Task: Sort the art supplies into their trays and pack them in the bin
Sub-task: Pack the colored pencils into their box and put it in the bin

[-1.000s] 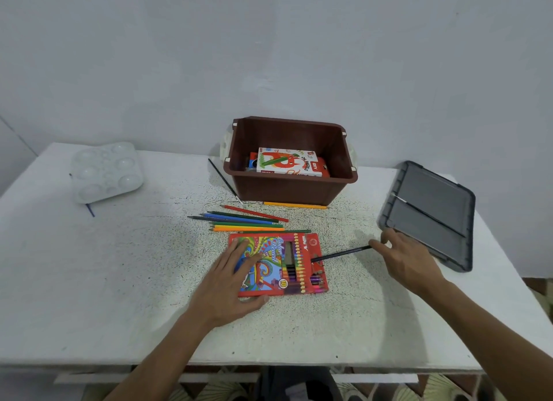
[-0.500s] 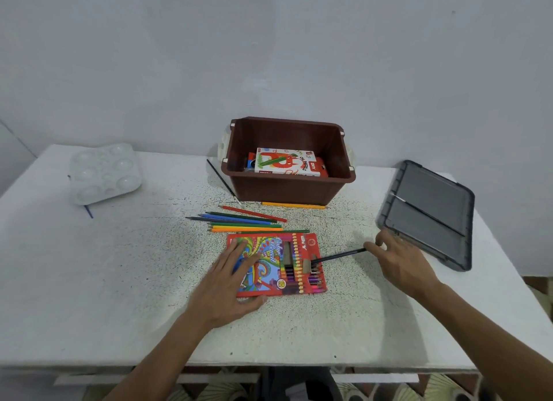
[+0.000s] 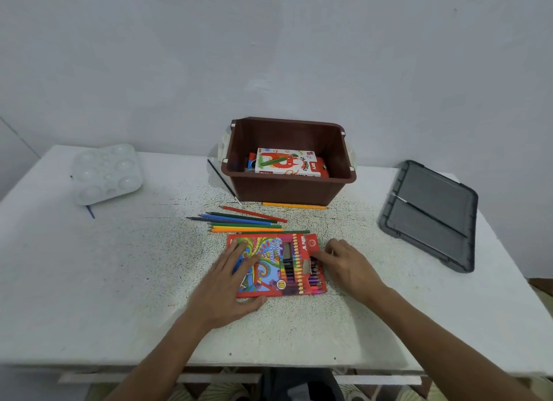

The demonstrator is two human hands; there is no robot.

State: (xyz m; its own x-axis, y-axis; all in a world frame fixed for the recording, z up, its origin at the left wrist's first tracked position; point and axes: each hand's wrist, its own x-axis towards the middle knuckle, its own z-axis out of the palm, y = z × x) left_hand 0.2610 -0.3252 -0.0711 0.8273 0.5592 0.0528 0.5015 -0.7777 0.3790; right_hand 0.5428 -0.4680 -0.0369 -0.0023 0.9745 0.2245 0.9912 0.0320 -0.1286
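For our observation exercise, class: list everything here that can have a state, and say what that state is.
Brown plastic bin: open, lid off, oil pastels box inside.
Grey plastic lid: off, lying on the white table.
Red cardboard colour-pencil box: lying flat, pencils inside.
Loose colour pencils: outside the box, on the table.
Left hand: open, pressing the box.
Right hand: fingertips at the box's right end; grip unclear.

A red colour pencil box (image 3: pixel 276 264) is laid flat at the middle of the tabletop, towards the front edge; pencils are seen in its right part. Loose coloured pencils (image 3: pixel 244 224) are spread just behind it, roughly parallel. A brown bin (image 3: pixel 288 191) is set at the back edge, with an oil pastels box (image 3: pixel 285 162) inside. A white paint palette (image 3: pixel 106 173) is placed at the back left corner, and a grey lid (image 3: pixel 437 191) at the right edge.
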